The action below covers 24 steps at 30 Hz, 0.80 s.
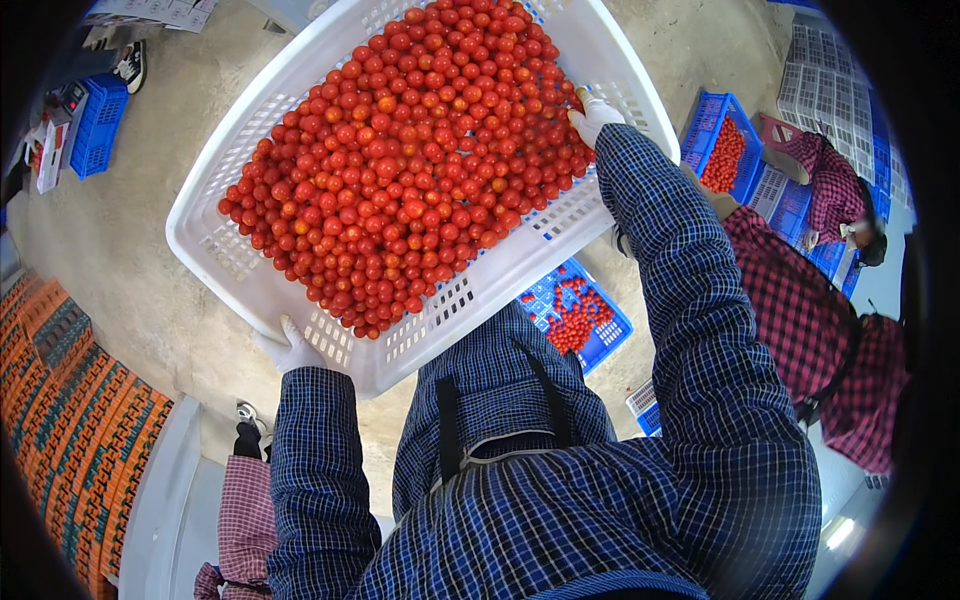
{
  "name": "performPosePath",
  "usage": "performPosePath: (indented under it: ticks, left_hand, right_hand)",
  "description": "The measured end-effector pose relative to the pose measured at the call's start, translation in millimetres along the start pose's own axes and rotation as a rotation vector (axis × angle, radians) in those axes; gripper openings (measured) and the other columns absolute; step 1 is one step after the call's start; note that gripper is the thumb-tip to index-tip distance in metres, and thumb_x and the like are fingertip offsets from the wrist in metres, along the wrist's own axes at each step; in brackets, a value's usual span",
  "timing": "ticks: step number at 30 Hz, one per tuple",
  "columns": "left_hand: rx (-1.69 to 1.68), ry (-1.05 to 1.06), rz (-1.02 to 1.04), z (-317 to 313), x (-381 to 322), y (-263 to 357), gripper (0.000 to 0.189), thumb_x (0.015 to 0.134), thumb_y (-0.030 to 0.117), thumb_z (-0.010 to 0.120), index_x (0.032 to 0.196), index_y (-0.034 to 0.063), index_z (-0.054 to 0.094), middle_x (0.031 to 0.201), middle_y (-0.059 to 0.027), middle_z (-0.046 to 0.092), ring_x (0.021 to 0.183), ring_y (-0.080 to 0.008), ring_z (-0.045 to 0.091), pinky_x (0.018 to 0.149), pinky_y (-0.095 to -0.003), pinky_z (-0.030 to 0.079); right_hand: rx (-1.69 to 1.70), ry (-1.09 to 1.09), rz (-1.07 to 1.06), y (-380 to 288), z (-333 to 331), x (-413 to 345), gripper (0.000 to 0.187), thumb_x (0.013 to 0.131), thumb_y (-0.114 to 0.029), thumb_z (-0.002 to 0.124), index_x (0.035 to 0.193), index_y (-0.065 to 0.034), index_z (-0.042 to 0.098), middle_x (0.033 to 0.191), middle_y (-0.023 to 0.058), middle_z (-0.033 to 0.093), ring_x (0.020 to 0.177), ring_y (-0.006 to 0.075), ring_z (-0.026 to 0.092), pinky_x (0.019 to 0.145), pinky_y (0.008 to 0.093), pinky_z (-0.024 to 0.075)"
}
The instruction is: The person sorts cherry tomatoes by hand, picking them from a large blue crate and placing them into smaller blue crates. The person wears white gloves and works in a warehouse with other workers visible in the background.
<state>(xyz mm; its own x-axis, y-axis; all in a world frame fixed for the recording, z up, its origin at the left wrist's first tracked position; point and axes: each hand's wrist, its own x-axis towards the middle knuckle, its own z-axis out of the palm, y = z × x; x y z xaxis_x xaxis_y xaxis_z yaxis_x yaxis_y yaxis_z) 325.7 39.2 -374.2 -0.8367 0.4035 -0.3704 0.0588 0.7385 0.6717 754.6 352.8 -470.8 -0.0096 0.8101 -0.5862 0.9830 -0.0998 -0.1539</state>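
A large white plastic basket (517,262) with slotted walls spans the upper middle of the view, tilted in the picture. Cherry tomatoes (390,172), red with a few orange ones, cover most of its floor. My left hand (294,349), in a white glove, grips the basket at its lower left edge, the thumb over the rim. On the right side my right hand (594,118), gloved too, is at the basket's side wall with its fingertips inside, close to the tomatoes. Part of each hand is hidden by the basket.
A blue crate (592,352) with loose tomatoes lies below the basket, near my legs. Another blue crate (694,139) of tomatoes stands at the right, beside co-workers in red checked clothing. Orange and green stacked crates (90,420) fill the lower left. A further person stands behind my left arm.
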Motion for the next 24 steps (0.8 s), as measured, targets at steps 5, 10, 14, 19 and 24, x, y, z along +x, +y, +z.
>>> performPosePath:
  ticks: [5, 10, 14, 19, 24]
  left_hand:
    - [-0.016, -0.02, 0.011, -1.2, -0.5, 4.0, 0.052, 0.098, 0.02, 0.048, 0.14, 0.0012, 0.025, 0.133, -0.0207, 0.045, 0.117, -0.0283, 0.05, 0.096, -0.0371, 0.044]
    - [0.007, -0.003, -0.021, -0.1, -3.6, 9.4, 0.046, 0.098, 0.018, 0.048, 0.134, -0.0013, 0.028, 0.126, -0.0202, 0.048, 0.112, -0.0275, 0.052, 0.095, -0.0375, 0.044]
    - [-0.004, 0.004, -0.003, 0.9, -4.2, 10.6, 0.045, 0.097, 0.018, 0.049, 0.133, -0.0017, 0.03, 0.125, -0.0205, 0.049, 0.111, -0.0275, 0.053, 0.094, -0.0378, 0.045]
    - [0.069, 0.03, 0.035, 0.5, -5.8, 12.4, 0.043, 0.097, 0.017, 0.049, 0.132, -0.0015, 0.031, 0.123, -0.0204, 0.05, 0.108, -0.0276, 0.054, 0.093, -0.0372, 0.045]
    - [0.085, 0.025, -0.038, -0.2, -8.0, 16.7, 0.04, 0.098, 0.016, 0.048, 0.131, -0.0007, 0.033, 0.12, -0.02, 0.052, 0.106, -0.0279, 0.055, 0.092, -0.0373, 0.045]
  right_hand:
    - [-0.015, 0.031, 0.017, -21.5, -2.1, 12.8, 0.061, 0.089, -0.042, 0.052, 0.135, -0.0019, 0.043, 0.135, 0.0222, 0.047, 0.124, 0.036, 0.047, 0.107, 0.0411, 0.0347]
    - [0.391, 0.073, 0.262, -39.2, -10.6, 45.3, 0.071, 0.089, -0.057, 0.045, 0.131, -0.0005, 0.05, 0.126, 0.0239, 0.056, 0.121, 0.0364, 0.051, 0.103, 0.0394, 0.0375]
    - [0.888, -0.038, 0.466, -43.6, -15.5, 66.3, 0.084, 0.084, -0.066, 0.05, 0.14, -0.0044, 0.04, 0.136, 0.0204, 0.048, 0.125, 0.0322, 0.047, 0.104, 0.0406, 0.036]
    - [1.324, -0.052, 0.414, -97.2, -9.8, 72.1, 0.087, 0.082, -0.065, 0.055, 0.142, -0.0046, 0.037, 0.14, 0.0176, 0.043, 0.128, 0.0287, 0.042, 0.106, 0.0387, 0.0339]
    - [1.35, -0.019, 0.12, -159.6, -12.6, 47.0, 0.09, 0.08, -0.063, 0.06, 0.144, -0.0046, 0.034, 0.144, 0.0153, 0.039, 0.131, 0.0264, 0.038, 0.107, 0.0371, 0.0326]
